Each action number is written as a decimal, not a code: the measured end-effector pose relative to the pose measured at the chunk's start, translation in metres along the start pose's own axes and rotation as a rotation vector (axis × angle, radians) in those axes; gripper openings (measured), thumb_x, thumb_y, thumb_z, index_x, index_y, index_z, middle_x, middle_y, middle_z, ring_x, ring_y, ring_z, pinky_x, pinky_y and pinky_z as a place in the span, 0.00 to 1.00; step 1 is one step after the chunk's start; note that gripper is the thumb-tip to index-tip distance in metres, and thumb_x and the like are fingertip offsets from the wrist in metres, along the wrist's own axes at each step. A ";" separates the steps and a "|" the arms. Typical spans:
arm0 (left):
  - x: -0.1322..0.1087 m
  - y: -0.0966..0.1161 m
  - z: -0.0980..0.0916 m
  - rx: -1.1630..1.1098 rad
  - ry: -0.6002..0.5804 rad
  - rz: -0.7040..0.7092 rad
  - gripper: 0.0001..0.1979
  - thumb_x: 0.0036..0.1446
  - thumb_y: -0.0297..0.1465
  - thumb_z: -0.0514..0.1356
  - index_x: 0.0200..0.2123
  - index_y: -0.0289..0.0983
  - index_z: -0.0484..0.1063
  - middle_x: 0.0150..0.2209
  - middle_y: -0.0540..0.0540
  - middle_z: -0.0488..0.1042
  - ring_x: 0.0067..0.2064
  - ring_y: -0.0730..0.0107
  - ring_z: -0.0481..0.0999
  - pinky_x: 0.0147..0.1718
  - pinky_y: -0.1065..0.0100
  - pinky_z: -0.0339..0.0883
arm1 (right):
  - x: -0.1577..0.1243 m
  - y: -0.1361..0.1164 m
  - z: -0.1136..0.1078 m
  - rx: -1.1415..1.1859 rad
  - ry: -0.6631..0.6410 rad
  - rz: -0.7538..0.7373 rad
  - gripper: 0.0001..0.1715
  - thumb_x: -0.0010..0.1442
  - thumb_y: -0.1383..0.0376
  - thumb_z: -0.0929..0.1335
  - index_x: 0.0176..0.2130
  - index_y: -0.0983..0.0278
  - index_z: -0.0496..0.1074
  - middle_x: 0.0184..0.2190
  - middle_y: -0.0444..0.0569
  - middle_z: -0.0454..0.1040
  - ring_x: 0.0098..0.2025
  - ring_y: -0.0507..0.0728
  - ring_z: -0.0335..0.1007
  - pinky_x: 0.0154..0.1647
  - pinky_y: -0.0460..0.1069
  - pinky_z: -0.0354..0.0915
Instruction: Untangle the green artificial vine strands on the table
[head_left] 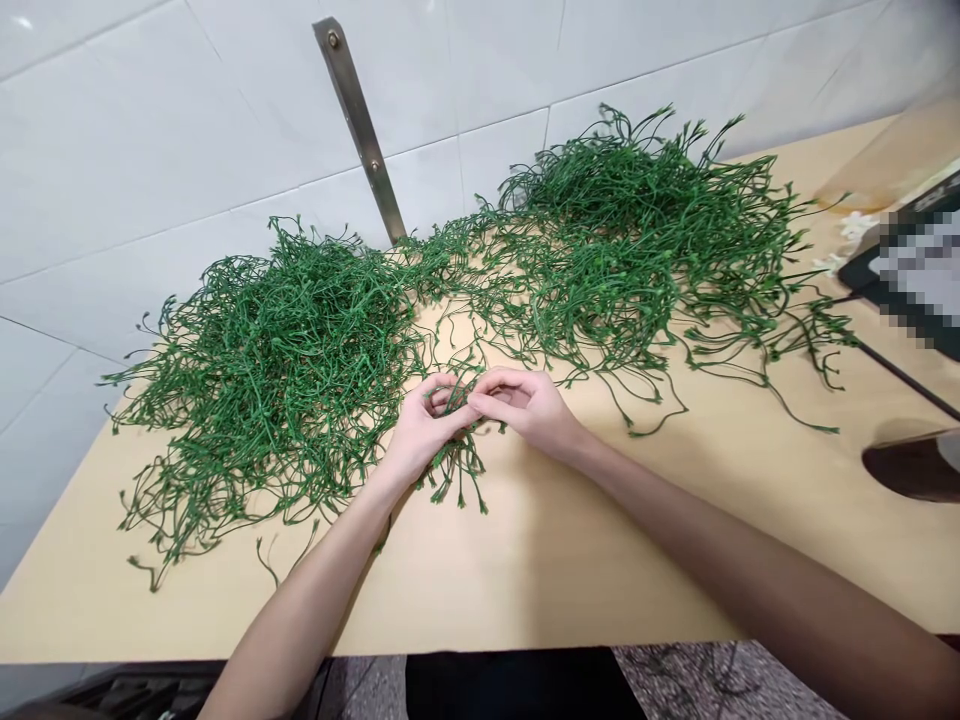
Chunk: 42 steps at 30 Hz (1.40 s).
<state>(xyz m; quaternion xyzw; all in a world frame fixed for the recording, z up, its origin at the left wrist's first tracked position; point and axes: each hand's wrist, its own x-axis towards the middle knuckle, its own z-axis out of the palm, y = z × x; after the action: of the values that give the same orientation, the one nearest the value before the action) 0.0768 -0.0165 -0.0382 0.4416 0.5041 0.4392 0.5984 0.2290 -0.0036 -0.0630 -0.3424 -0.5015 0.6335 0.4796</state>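
Directly between the two hands sat a sprig (459, 468) of thin green artificial stems, its budded tips hanging down below the fingers and resting on the table (570, 560). The left hand (421, 428) was curled around the upper end of the sprig, fingers folded in over it. The right hand (527, 405) met it thumb to fingertip, pinching the same stems where the two hands touched. Beyond the left hand and out to its side spread a large heap (277, 375) of the same green stems, loose strands trailing toward the near edge of the table. Beyond the right hand lay a second heap (637, 230), joined to the first by a thin band of tangled strands just past the fingertips. Behind both heaps rose a white tiled wall (150, 150), with a slanted metal bracket (361, 128) fixed to it, roughly above the left hand. Far out to the right of the right hand were a few small white blossoms (851, 228), a clear bag (892, 160) and a dark flat object (877, 285) partly blurred out. Nearer on that side a dark rounded object (915, 468) reached in from the edge; what it was could not be told.
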 end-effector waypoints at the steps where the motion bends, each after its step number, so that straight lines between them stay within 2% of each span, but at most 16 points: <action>1: 0.000 0.000 0.000 -0.005 0.005 -0.006 0.25 0.34 0.33 0.75 0.33 0.37 0.65 0.23 0.56 0.72 0.23 0.78 0.71 0.24 0.76 0.65 | 0.001 -0.001 -0.001 -0.007 0.017 -0.019 0.20 0.48 0.51 0.75 0.27 0.66 0.74 0.25 0.47 0.72 0.28 0.52 0.67 0.28 0.48 0.67; 4: -0.001 0.000 0.002 -0.014 0.012 0.003 0.25 0.33 0.32 0.75 0.33 0.36 0.66 0.26 0.53 0.76 0.29 0.73 0.77 0.31 0.71 0.71 | 0.003 -0.003 -0.002 -0.049 0.069 -0.036 0.24 0.52 0.48 0.72 0.24 0.67 0.75 0.22 0.47 0.71 0.25 0.51 0.64 0.26 0.47 0.64; 7: -0.002 0.001 0.004 0.019 -0.013 0.032 0.22 0.35 0.33 0.75 0.31 0.36 0.68 0.28 0.51 0.77 0.31 0.72 0.77 0.34 0.69 0.73 | 0.004 -0.004 -0.001 -0.079 0.098 0.023 0.23 0.47 0.48 0.75 0.25 0.67 0.76 0.21 0.47 0.73 0.24 0.52 0.65 0.25 0.47 0.63; 11: -0.002 0.000 0.003 0.039 -0.037 0.070 0.21 0.34 0.32 0.75 0.29 0.35 0.68 0.26 0.52 0.75 0.29 0.76 0.74 0.30 0.74 0.71 | 0.005 -0.003 0.000 -0.076 0.119 0.071 0.20 0.41 0.52 0.77 0.25 0.67 0.76 0.23 0.48 0.75 0.26 0.53 0.68 0.27 0.48 0.65; 14: -0.001 -0.001 0.001 0.031 -0.035 0.073 0.19 0.38 0.33 0.74 0.30 0.36 0.68 0.25 0.53 0.72 0.26 0.78 0.71 0.24 0.77 0.66 | 0.005 -0.002 -0.002 -0.058 0.089 0.077 0.18 0.43 0.55 0.77 0.25 0.66 0.76 0.22 0.47 0.75 0.26 0.53 0.68 0.28 0.48 0.65; 16: 0.000 -0.001 -0.001 -0.010 -0.024 0.077 0.18 0.40 0.33 0.73 0.30 0.35 0.68 0.28 0.52 0.73 0.25 0.80 0.70 0.22 0.77 0.64 | 0.006 -0.001 -0.004 0.001 0.099 0.056 0.15 0.44 0.56 0.76 0.26 0.66 0.76 0.23 0.46 0.74 0.26 0.52 0.66 0.29 0.48 0.64; 19: 0.002 0.001 -0.002 -0.144 0.008 0.056 0.18 0.39 0.32 0.73 0.30 0.34 0.69 0.32 0.50 0.73 0.27 0.80 0.69 0.21 0.76 0.63 | 0.009 -0.001 -0.007 0.204 0.174 0.062 0.14 0.44 0.58 0.76 0.26 0.66 0.76 0.26 0.46 0.73 0.29 0.51 0.67 0.31 0.48 0.64; 21: 0.003 0.003 -0.003 -0.220 0.040 0.027 0.17 0.39 0.31 0.73 0.30 0.34 0.69 0.31 0.51 0.72 0.27 0.80 0.69 0.19 0.77 0.61 | 0.011 -0.001 -0.008 0.327 0.248 0.062 0.13 0.42 0.60 0.76 0.25 0.65 0.74 0.26 0.45 0.71 0.28 0.51 0.65 0.30 0.48 0.64; 26: 0.003 0.006 -0.007 -0.283 0.066 -0.028 0.17 0.40 0.35 0.72 0.28 0.34 0.68 0.24 0.52 0.70 0.22 0.81 0.66 0.16 0.78 0.57 | 0.014 0.001 -0.009 0.359 0.366 -0.010 0.15 0.43 0.60 0.77 0.22 0.64 0.71 0.18 0.39 0.59 0.22 0.47 0.54 0.22 0.46 0.59; 28: 0.001 0.008 -0.008 -0.288 0.037 -0.009 0.19 0.39 0.37 0.72 0.27 0.34 0.68 0.23 0.52 0.70 0.21 0.81 0.66 0.15 0.78 0.56 | 0.014 0.004 -0.009 0.273 0.342 -0.011 0.16 0.43 0.57 0.78 0.26 0.64 0.74 0.18 0.39 0.63 0.21 0.48 0.58 0.23 0.47 0.61; 32: -0.001 0.010 -0.007 -0.283 -0.037 0.024 0.20 0.37 0.39 0.73 0.27 0.34 0.69 0.24 0.51 0.72 0.20 0.82 0.64 0.15 0.78 0.55 | 0.010 0.005 -0.005 0.065 0.196 0.016 0.23 0.43 0.52 0.77 0.33 0.66 0.77 0.27 0.48 0.77 0.25 0.52 0.69 0.30 0.50 0.70; 35: -0.002 0.010 -0.005 -0.273 -0.029 0.048 0.19 0.36 0.37 0.73 0.28 0.34 0.71 0.27 0.50 0.74 0.20 0.83 0.64 0.15 0.77 0.56 | 0.008 0.002 -0.002 0.032 0.158 0.005 0.24 0.44 0.50 0.76 0.32 0.66 0.77 0.28 0.49 0.78 0.25 0.52 0.71 0.30 0.50 0.71; 38: -0.001 0.010 -0.005 -0.265 -0.003 0.059 0.18 0.35 0.36 0.74 0.27 0.35 0.72 0.25 0.51 0.72 0.21 0.81 0.66 0.15 0.78 0.56 | 0.006 -0.002 -0.002 0.018 0.131 0.026 0.24 0.45 0.48 0.76 0.29 0.66 0.75 0.24 0.48 0.77 0.22 0.51 0.70 0.26 0.48 0.69; 42: -0.002 0.008 -0.005 -0.241 0.001 0.038 0.18 0.35 0.34 0.74 0.27 0.35 0.70 0.23 0.53 0.71 0.22 0.80 0.67 0.16 0.78 0.56 | 0.004 -0.008 -0.004 -0.002 -0.031 0.038 0.27 0.48 0.45 0.73 0.23 0.66 0.73 0.19 0.46 0.73 0.18 0.49 0.65 0.21 0.46 0.64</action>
<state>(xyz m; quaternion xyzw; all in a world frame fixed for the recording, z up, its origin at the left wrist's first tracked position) 0.0705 -0.0165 -0.0305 0.3757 0.4392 0.5083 0.6384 0.2331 0.0019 -0.0563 -0.3426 -0.5027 0.6472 0.4594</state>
